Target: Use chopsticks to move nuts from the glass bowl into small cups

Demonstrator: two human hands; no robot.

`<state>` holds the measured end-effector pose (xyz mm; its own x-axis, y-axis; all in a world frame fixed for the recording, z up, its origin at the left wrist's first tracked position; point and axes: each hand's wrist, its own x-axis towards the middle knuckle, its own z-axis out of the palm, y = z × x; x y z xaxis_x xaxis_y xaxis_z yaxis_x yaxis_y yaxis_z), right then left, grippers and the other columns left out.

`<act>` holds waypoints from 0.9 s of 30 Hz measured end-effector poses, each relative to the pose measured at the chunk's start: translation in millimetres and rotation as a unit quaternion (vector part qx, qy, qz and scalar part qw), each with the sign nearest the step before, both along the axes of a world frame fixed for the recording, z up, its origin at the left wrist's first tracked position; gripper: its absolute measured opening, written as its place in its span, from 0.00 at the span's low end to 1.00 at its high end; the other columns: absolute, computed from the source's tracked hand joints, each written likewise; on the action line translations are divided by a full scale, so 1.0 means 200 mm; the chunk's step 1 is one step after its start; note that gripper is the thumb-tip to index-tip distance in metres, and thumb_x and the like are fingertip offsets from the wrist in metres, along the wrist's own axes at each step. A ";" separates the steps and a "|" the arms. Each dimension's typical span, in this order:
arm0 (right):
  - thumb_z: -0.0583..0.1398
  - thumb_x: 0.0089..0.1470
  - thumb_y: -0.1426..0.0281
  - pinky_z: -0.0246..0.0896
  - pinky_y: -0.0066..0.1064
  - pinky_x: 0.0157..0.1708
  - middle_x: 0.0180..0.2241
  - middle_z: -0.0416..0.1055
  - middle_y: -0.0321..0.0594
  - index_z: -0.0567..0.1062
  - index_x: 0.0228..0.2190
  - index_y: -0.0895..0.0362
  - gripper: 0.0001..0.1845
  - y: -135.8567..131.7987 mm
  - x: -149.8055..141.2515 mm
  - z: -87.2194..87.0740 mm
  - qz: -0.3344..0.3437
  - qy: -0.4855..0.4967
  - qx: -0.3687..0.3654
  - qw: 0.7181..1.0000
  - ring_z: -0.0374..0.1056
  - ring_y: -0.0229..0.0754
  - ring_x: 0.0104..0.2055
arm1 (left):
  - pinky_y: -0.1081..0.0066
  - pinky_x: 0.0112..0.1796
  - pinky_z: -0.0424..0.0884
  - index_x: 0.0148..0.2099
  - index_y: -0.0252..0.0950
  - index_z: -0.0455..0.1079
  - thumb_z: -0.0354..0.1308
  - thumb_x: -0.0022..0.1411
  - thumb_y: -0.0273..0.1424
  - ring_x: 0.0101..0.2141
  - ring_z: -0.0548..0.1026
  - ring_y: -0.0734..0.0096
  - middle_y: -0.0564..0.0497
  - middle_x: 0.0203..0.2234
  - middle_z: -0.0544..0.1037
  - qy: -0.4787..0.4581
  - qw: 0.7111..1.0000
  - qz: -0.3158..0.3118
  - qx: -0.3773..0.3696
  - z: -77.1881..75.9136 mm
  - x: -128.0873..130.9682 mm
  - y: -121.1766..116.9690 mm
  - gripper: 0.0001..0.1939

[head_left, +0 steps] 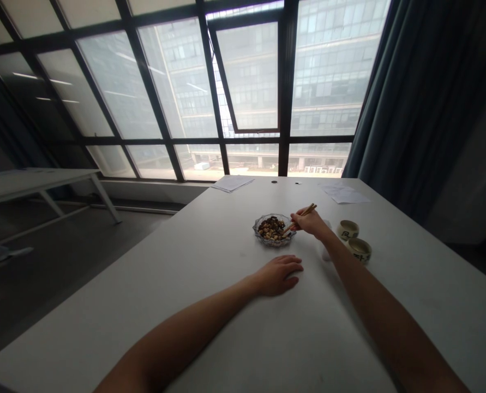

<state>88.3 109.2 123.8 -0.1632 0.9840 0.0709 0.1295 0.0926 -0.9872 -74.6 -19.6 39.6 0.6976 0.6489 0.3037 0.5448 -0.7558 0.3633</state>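
A clear glass bowl (259, 239) with a scalloped rim stands on the white table (226, 273), holding a mix of nuts or beans (272, 227), some dark and some pale. My right hand (307, 222) grips a pair of chopsticks (309, 209), whose tips reach down into the mix at the bowl's right side. On the tabletop in front of the bowl, my left hand (279, 274) lies palm down with its fingers stretched out, touching nothing but the table. Partly hidden behind my right forearm is a whitish object (325, 251) that I cannot make out.
Two small ceramic cups (348, 228) with dark lettering stand right of my right forearm. Paper sheets lie at the far left (233, 183) and far right (344, 192) of the table. Beyond its far edge are large windows; a blue curtain (406, 109) hangs right. Another table (42, 180) stands left.
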 end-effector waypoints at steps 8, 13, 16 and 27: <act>0.63 0.61 0.74 0.75 0.26 0.22 0.18 0.76 0.40 0.73 0.19 0.58 0.18 0.03 0.00 -0.02 -0.029 -0.005 0.010 1.000 0.76 0.42 0.20 | 0.58 0.65 0.62 0.60 0.39 0.70 0.57 0.69 0.33 0.63 0.67 0.56 0.44 0.63 0.70 0.001 1.000 0.001 -0.002 0.00 0.00 0.00 0.19; 0.62 0.62 0.74 0.75 0.26 0.22 0.19 0.76 0.41 0.74 0.19 0.59 0.18 0.03 0.00 -0.02 -0.023 -0.015 0.028 0.999 0.76 0.41 0.20 | 0.59 0.65 0.62 0.60 0.39 0.70 0.57 0.69 0.32 0.63 0.67 0.56 0.44 0.63 0.71 0.000 1.000 0.001 0.001 -0.01 0.00 0.00 0.19; 0.64 0.60 0.73 0.74 0.25 0.20 0.19 0.77 0.41 0.75 0.20 0.59 0.17 0.02 0.00 -0.02 -0.004 -0.030 0.038 0.999 0.76 0.42 0.19 | 0.59 0.65 0.61 0.61 0.40 0.70 0.57 0.69 0.33 0.64 0.67 0.56 0.44 0.63 0.70 0.000 1.000 0.002 0.001 -0.01 0.00 0.00 0.19; 0.63 0.64 0.66 0.74 0.25 0.21 0.18 0.76 0.43 0.73 0.19 0.57 0.21 0.00 0.00 -0.01 -0.014 -0.044 0.052 0.998 0.77 0.43 0.20 | 0.59 0.65 0.61 0.60 0.40 0.70 0.57 0.69 0.32 0.64 0.67 0.56 0.44 0.63 0.70 -0.003 1.000 0.002 -0.003 -0.01 0.00 0.01 0.19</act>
<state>87.5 108.9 120.9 -0.1467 0.9764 0.1587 0.2193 0.1885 -0.9573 -74.6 -18.5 38.4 0.6937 0.6529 0.3040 0.5451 -0.7519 0.3708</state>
